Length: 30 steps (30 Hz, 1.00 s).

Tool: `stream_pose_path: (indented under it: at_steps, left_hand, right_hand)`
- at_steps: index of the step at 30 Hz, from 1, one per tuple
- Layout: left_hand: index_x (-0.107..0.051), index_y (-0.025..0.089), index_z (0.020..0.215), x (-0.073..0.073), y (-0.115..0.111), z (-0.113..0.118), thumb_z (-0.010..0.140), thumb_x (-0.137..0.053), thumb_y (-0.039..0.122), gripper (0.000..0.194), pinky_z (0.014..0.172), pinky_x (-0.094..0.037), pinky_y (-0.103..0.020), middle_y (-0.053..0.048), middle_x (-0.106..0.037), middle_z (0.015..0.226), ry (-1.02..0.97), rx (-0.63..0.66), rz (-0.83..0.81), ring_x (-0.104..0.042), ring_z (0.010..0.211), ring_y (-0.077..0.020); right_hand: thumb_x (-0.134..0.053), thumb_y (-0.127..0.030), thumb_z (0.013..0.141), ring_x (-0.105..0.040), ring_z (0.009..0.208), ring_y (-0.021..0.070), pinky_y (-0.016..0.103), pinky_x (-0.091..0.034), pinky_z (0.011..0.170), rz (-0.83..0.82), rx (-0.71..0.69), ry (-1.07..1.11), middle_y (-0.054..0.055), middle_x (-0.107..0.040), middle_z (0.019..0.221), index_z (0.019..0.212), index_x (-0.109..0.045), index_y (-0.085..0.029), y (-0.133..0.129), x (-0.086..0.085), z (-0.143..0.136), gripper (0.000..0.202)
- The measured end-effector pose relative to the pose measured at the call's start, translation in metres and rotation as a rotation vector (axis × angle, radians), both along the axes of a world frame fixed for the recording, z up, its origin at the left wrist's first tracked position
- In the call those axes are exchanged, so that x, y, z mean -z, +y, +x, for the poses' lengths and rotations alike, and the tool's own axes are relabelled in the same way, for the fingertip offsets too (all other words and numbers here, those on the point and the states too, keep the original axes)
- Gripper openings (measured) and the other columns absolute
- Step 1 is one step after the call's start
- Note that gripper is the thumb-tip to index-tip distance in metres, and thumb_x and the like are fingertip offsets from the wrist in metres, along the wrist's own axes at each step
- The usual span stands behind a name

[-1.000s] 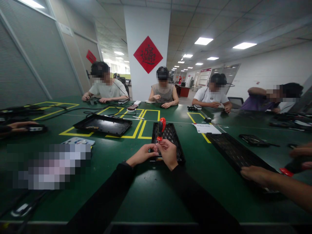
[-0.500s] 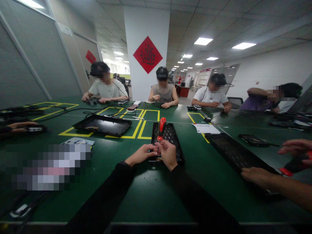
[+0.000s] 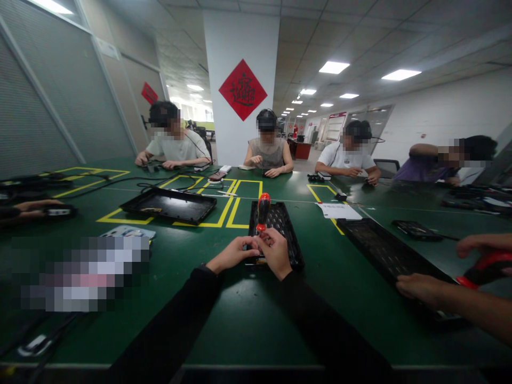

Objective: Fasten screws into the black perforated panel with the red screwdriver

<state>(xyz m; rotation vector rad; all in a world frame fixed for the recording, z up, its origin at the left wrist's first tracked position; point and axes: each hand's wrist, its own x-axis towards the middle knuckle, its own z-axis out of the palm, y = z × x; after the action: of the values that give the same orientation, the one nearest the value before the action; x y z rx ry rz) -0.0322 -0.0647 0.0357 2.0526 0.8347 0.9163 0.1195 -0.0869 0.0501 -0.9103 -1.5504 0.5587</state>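
Observation:
A red and black screwdriver (image 3: 263, 212) stands nearly upright, handle up, over the near left part of a black slotted plastic tray (image 3: 294, 240). My right hand (image 3: 276, 249) is closed, its fingertips pinched around the screwdriver's shaft just below the handle. Beside it, my left hand (image 3: 238, 253) is also closed, thumb and fingers pressed together close to the shaft and the tray's left edge. Whatever lies between the left fingertips is too small to make out. The fingers hide the screwdriver's tip.
A shallow black tray (image 3: 170, 205) lies ahead to the left on the green table (image 3: 248, 325). To the right, a co-worker's hands hold a long black tray (image 3: 384, 261) and a red screwdriver (image 3: 478, 272). White paper (image 3: 338, 210) lies nearby. Several people sit opposite.
My screwdriver's handle has turned, showing more black, and leans slightly further left. My right fingers have shifted a little. The co-worker's hand and screwdriver at right have moved slightly.

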Motion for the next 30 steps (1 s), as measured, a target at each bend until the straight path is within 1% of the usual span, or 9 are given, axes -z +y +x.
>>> stream_pose_path:
  at_steps: [3, 7, 12, 17, 24, 30]
  left_hand:
    - [-0.059, 0.011, 0.072, 0.003, 0.001, 0.000, 0.073, -0.060, 0.034, 0.023, 0.075, -0.041, -0.027, -0.004, -0.061, 0.077, 0.005, -0.026, 0.001, -0.055, 0.075, -0.0149]
    - [-0.057, 0.011, 0.070, 0.004, 0.001, 0.001, 0.071, -0.061, 0.033, 0.023, 0.075, -0.040, -0.027, -0.003, -0.061, 0.076, -0.006, -0.037, 0.001, -0.054, 0.075, -0.0146]
    - [-0.057, 0.011, 0.069, 0.003, 0.001, 0.002, 0.069, -0.063, 0.032, 0.022, 0.073, -0.040, -0.027, -0.003, -0.060, 0.074, -0.026, -0.036, -0.017, -0.053, 0.073, -0.0138]
    - [-0.059, 0.011, 0.072, -0.002, -0.001, 0.001, 0.072, -0.061, 0.031, 0.020, 0.078, -0.040, -0.027, -0.003, -0.061, 0.078, -0.022, 0.013, -0.010, -0.054, 0.078, -0.0148]
    - [-0.060, 0.012, 0.076, -0.006, -0.001, -0.002, 0.077, -0.054, 0.031, 0.020, 0.082, -0.039, -0.028, -0.003, -0.062, 0.081, 0.025, 0.052, 0.008, -0.054, 0.082, -0.0156]
    - [-0.061, 0.012, 0.075, -0.009, -0.002, -0.001, 0.078, -0.053, 0.030, 0.020, 0.085, -0.037, -0.028, -0.003, -0.062, 0.080, 0.027, 0.080, 0.037, -0.054, 0.082, -0.0154]
  right_hand:
    - [-0.061, -0.024, 0.071, -0.059, 0.064, 0.0138, 0.024, -0.049, 0.059, -0.063, -0.040, 0.083, 0.002, -0.063, 0.073, 0.083, -0.060, -0.016, 0.001, 0.002, -0.001, 0.014]
    - [-0.064, -0.024, 0.068, -0.060, 0.062, 0.0132, 0.025, -0.050, 0.060, -0.112, -0.047, 0.178, 0.002, -0.064, 0.071, 0.080, -0.057, -0.015, 0.001, 0.002, -0.001, 0.017]
    - [-0.064, -0.026, 0.068, -0.060, 0.062, 0.0135, 0.026, -0.050, 0.061, -0.129, -0.044, 0.209, 0.003, -0.063, 0.069, 0.077, -0.059, -0.014, 0.004, 0.004, -0.001, 0.015]
    - [-0.062, -0.026, 0.070, -0.062, 0.065, 0.0149, 0.027, -0.051, 0.064, -0.155, -0.133, 0.232, 0.004, -0.064, 0.070, 0.079, -0.060, -0.014, 0.006, 0.006, 0.000, 0.015]
    - [-0.059, -0.026, 0.074, -0.065, 0.077, 0.0187, 0.031, -0.052, 0.073, -0.163, -0.223, 0.256, 0.008, -0.068, 0.081, 0.085, -0.060, -0.013, 0.006, 0.005, 0.000, 0.017]
    - [-0.055, -0.027, 0.078, -0.065, 0.082, 0.0190, 0.031, -0.051, 0.075, -0.156, -0.251, 0.206, 0.009, -0.067, 0.088, 0.091, -0.059, -0.014, 0.005, 0.005, 0.001, 0.019]
